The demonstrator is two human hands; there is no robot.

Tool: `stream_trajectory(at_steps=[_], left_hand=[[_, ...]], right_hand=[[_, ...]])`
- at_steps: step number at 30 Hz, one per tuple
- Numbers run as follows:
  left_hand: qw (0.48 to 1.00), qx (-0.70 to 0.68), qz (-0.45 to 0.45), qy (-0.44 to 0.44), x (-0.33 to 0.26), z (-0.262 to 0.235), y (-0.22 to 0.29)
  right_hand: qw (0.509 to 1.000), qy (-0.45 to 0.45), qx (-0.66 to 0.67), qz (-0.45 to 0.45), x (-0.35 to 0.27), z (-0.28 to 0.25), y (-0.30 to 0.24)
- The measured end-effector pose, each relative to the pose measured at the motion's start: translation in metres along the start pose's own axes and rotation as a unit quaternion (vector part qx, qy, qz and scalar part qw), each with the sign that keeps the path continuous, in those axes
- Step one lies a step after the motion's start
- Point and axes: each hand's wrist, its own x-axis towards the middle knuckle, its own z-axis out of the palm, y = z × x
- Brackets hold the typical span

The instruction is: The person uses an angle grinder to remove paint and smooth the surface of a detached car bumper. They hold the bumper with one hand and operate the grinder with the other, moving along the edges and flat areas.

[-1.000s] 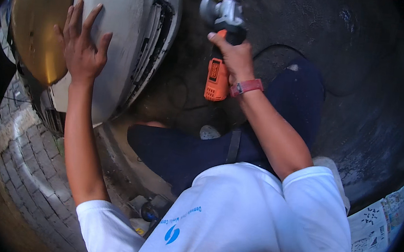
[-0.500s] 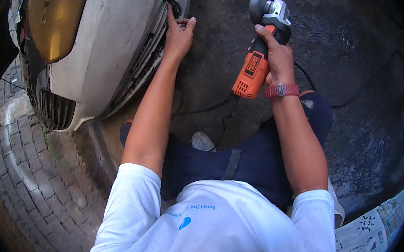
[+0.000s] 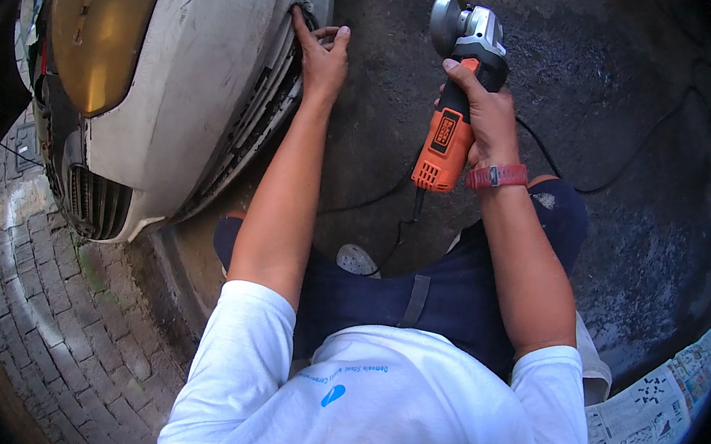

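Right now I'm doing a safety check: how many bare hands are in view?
2: the left bare hand, one finger at the dark slatted opening in the scuffed white bumper; the right bare hand, around the orange-and-black angle grinder.

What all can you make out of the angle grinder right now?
The angle grinder has an orange, plastic-looking body, a black grip section and a silvery, metal-looking head with a rounded guard on its left. The right hand grips it, head toward the picture's top. A black cord leaves its lower end. Whether the disc spins, I can't tell.
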Motion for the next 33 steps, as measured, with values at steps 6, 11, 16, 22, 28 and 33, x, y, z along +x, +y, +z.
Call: stream_trajectory(at_steps=[6, 11, 16, 22, 28, 33], left_hand=[[0.990, -0.134, -0.026, -0.027, -0.004, 0.000, 0.007], [0.979, -0.197, -0.046, -0.020, -0.003, 0.000, 0.012], [0.971, -0.235, -0.043, -0.020, -0.002, 0.000, 0.013], [0.968, -0.248, -0.033, -0.007, -0.002, 0.001, 0.010], [0.969, -0.245, -0.030, -0.005, -0.003, 0.001, 0.007], [0.964, -0.262, -0.045, 0.002, 0.000, 0.000, 0.008]], right_hand=[[1.000, -0.017, 0.000, -0.004, 0.003, 0.002, 0.002], [1.000, -0.019, 0.003, 0.017, 0.002, 0.003, 0.002], [0.999, -0.031, 0.009, 0.027, 0.001, 0.005, 0.002], [0.999, -0.030, 0.000, 0.028, 0.002, 0.007, 0.004], [0.999, -0.024, -0.012, 0.025, 0.005, 0.010, 0.006], [1.000, -0.024, 0.005, 0.015, 0.005, 0.012, 0.004]])
